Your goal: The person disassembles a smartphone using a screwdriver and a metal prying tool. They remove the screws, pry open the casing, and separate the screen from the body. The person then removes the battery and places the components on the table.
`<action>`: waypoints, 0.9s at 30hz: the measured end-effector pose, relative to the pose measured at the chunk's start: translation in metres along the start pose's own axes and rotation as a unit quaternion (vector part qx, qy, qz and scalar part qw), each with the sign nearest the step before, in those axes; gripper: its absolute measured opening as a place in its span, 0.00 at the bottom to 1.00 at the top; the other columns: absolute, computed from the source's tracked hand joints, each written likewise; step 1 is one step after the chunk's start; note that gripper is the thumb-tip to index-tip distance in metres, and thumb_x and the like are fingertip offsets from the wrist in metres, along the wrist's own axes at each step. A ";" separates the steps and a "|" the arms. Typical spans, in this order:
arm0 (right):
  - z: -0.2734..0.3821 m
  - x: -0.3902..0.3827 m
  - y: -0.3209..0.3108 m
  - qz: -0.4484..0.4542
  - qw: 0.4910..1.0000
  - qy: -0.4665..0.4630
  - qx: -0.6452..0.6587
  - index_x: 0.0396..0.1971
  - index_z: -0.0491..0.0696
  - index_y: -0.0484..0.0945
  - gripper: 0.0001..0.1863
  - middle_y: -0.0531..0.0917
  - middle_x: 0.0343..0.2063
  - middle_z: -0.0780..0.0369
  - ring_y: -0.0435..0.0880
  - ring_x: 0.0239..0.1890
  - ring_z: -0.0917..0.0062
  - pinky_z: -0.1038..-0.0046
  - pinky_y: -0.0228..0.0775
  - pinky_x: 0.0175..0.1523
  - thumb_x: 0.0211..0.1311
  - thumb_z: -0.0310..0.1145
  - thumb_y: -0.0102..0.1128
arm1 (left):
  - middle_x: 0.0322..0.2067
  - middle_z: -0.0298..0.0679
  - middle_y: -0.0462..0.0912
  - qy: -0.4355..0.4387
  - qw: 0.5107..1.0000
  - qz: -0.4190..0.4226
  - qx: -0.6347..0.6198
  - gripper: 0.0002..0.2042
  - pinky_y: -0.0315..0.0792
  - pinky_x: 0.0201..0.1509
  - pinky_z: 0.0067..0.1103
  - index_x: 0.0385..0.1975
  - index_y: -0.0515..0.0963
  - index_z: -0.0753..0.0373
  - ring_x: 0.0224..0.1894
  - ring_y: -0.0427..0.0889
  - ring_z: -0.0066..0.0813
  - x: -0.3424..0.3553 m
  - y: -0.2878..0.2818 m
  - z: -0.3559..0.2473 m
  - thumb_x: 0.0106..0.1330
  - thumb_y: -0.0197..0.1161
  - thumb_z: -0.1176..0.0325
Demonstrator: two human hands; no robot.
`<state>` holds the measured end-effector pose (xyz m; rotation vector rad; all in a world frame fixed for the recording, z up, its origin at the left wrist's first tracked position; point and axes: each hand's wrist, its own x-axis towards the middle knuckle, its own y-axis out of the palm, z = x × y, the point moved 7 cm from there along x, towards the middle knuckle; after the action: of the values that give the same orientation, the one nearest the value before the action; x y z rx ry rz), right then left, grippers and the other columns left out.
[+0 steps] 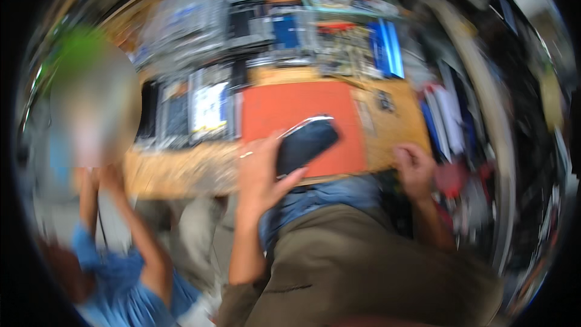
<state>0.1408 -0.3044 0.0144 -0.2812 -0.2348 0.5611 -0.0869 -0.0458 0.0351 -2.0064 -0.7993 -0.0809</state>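
Observation:
My left hand [259,172] grips a dark smartphone [307,144] along its left side, fingers behind it and thumb at its lower edge. The phone is tilted, its dark glossy face toward me, over the orange-red mat [293,100] on the wooden bench. Off to the right, by the bench's near corner, my right hand [415,171] hovers with its fingers curled in. Nothing shows between those fingers, though motion blurs them.
Behind the mat stand rows of phone parts in clear sleeves [187,18] and small boxes [345,48]. Tiny dark pieces [384,100] lie right of the mat. At the left, a person in blue [133,281] sits close, both hands raised. Folders [445,115] crowd the right side.

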 end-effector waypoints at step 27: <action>0.078 0.039 -0.072 -0.144 0.810 -0.195 -0.534 0.39 0.44 0.80 0.06 0.82 0.33 0.55 0.83 0.42 0.57 0.57 0.70 0.50 0.64 0.25 0.66 | 0.61 0.44 0.81 0.044 0.998 0.054 -0.012 0.37 0.66 0.66 0.41 0.65 0.75 0.63 0.59 0.77 0.47 0.009 0.001 0.001 0.53 0.79 0.60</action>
<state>0.1856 -0.3260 0.1163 -1.2113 -0.9855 0.1176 -0.0796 -0.0409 0.0371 -2.0501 -0.6362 -0.1155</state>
